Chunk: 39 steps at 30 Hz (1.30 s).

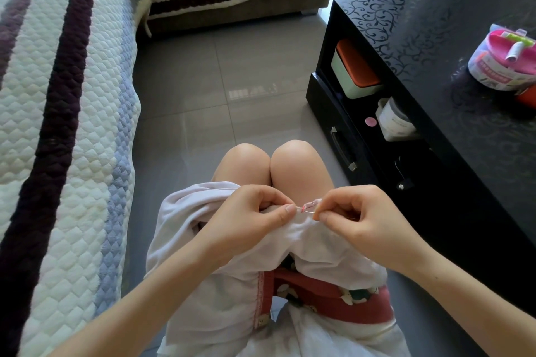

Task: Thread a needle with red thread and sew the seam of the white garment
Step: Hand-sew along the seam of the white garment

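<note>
1. Lower centre of the frame: the left hand [249, 217] pinches a fold of the white garment [220, 284], with thumb and forefinger closed tight on the seam.
2. Just beside it, the right hand [365, 220] pinches what looks like the needle [310, 212], its fingers curled narrow.
3. The red thread [304, 208] shows on the seam between both hands.
4. The garment lies draped over the lap.

White garment [214, 293] on bare lap [301, 174]
</note>
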Each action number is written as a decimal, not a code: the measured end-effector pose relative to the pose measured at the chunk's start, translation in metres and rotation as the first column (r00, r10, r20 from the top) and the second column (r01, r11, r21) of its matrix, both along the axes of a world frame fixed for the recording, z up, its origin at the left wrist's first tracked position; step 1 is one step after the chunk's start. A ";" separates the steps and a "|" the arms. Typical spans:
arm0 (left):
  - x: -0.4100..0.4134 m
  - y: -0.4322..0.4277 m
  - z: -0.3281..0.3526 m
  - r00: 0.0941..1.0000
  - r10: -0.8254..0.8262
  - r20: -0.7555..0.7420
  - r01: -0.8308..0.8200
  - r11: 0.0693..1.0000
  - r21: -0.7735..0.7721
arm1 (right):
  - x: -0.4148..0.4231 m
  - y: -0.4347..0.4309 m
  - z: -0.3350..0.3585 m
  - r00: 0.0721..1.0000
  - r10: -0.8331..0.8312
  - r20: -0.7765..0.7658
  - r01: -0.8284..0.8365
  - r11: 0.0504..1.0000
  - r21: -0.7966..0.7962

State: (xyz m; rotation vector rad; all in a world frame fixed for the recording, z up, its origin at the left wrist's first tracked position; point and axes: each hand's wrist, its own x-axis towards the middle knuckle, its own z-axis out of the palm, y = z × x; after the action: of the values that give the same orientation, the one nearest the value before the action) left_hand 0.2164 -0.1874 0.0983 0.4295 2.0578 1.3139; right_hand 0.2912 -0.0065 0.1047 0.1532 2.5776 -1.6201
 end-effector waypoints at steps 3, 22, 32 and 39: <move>-0.001 -0.001 0.000 0.996 -0.025 0.090 0.020 0.999 0.048 | -0.002 0.003 0.002 0.997 -0.005 0.075 0.018 0.984 -0.178; -0.005 -0.003 -0.005 0.899 -0.102 0.426 -0.026 0.958 0.286 | -0.002 0.005 -0.007 0.981 0.090 0.170 -0.021 0.930 -0.366; -0.006 0.004 -0.006 0.921 -0.027 0.390 -0.088 0.958 0.274 | -0.006 -0.005 -0.008 0.997 -0.008 0.076 0.034 0.940 -0.340; -0.005 0.004 -0.008 0.944 -0.008 0.329 -0.063 0.977 0.203 | -0.007 -0.004 -0.013 0.898 0.053 -0.436 0.131 0.916 0.379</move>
State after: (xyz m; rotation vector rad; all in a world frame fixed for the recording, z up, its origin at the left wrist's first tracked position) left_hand 0.2118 -0.1837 0.0900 0.2515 1.6613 1.5166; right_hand 0.2843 -0.0109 0.0918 -0.1574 3.2514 -1.2189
